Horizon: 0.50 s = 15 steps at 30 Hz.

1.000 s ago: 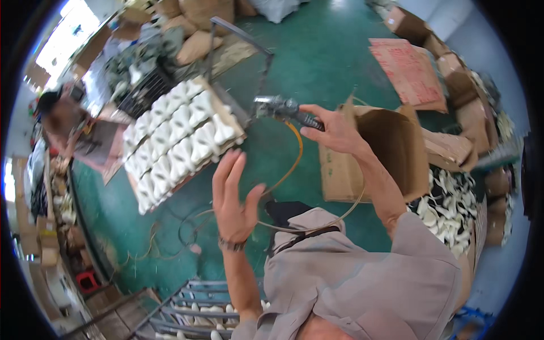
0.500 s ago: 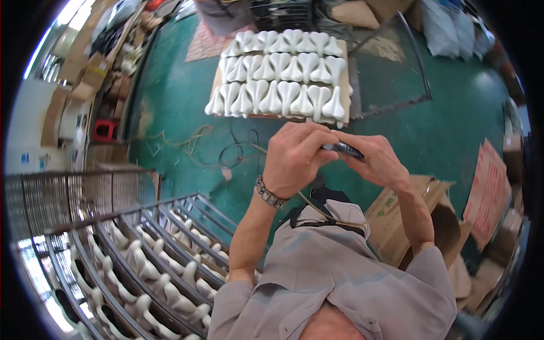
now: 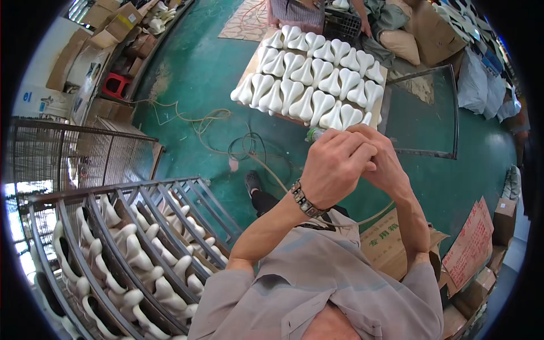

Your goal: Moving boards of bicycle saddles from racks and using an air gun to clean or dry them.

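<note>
My left hand (image 3: 337, 170), with a metal-banded watch (image 3: 306, 198) at its wrist, is closed against my right hand (image 3: 386, 161). The fingers of both meet in front of me, curled in, and hide most of what is between them. Beside the left fingers shows a small greenish, partly clear piece (image 3: 315, 134); its kind cannot be made out. Just beyond the hands, rows of white, smooth, bone-shaped pieces (image 3: 303, 73) lie packed on a board. A thin pale hose (image 3: 273, 177) passes behind my left wrist.
At lower left stands a metal rack (image 3: 96, 226) filled with similar white pieces. A cardboard box (image 3: 391, 243) is close at my right. Loose hose and cable (image 3: 212, 116) lie on the green floor. A dark frame (image 3: 455, 113) lies right of the board. Another person's arm (image 3: 361, 17) shows at the far side.
Both hands have shifted right in the picture, and the dark ribbed cylinder seen between them is now hidden. The view has turned, bringing a foot and another person into sight.
</note>
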Available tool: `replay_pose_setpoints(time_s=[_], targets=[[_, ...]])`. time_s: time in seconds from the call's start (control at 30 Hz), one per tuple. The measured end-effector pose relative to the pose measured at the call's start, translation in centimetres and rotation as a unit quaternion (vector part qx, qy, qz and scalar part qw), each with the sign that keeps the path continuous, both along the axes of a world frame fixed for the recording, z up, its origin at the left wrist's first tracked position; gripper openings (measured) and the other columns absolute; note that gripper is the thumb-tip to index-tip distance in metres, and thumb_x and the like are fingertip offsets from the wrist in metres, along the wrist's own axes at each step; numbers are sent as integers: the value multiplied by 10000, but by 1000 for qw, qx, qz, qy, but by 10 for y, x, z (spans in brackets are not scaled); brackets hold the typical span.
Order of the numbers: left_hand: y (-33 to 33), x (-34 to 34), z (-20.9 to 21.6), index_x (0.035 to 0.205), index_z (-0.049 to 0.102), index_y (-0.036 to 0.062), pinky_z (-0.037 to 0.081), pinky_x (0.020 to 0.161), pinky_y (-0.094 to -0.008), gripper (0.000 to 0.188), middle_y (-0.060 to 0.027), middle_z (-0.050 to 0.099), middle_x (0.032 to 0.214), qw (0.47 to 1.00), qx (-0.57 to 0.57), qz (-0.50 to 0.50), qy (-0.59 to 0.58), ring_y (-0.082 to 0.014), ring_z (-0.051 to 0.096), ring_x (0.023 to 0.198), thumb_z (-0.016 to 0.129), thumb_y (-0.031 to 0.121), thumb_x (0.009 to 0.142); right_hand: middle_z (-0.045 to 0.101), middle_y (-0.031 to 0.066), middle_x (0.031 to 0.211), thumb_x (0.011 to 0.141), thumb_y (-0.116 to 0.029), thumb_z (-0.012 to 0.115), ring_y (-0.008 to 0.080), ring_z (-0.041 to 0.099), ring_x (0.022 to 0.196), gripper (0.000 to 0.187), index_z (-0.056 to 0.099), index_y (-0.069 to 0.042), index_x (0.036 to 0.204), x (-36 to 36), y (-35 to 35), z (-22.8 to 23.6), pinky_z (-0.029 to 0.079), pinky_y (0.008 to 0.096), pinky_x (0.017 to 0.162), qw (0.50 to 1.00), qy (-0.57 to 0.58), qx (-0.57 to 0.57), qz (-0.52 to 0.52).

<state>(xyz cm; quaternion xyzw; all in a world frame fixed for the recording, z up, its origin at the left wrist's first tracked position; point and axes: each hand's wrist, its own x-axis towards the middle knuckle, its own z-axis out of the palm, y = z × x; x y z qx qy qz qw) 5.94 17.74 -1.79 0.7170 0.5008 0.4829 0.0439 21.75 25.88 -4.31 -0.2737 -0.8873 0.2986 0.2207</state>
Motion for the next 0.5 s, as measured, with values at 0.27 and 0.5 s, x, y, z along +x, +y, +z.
replay_pose_setpoints(time_s=[0.27, 0.5], targets=[[30, -191, -60, 1632, 241, -26, 190, 1272, -536, 1315, -302, 246, 1677, 987, 17, 6, -158, -472, 244, 1557, 824, 674, 684, 674, 34, 1002, 954, -2, 687, 79, 621, 877, 273, 654, 8, 1225, -166, -15, 22, 512, 233, 693, 919, 84, -314, -221], [-13, -241, -214, 1653, 189, 26, 507, 1010, -349, 1355, -150, 687, 1251, 546, -400, -430, -597, -204, 649, 1229, 1003, 437, 651, 755, 87, 1060, 973, -53, 666, 92, 649, 759, 279, 701, 22, 1239, -385, 8, 43, 510, 229, 568, 908, 207, -259, -255]])
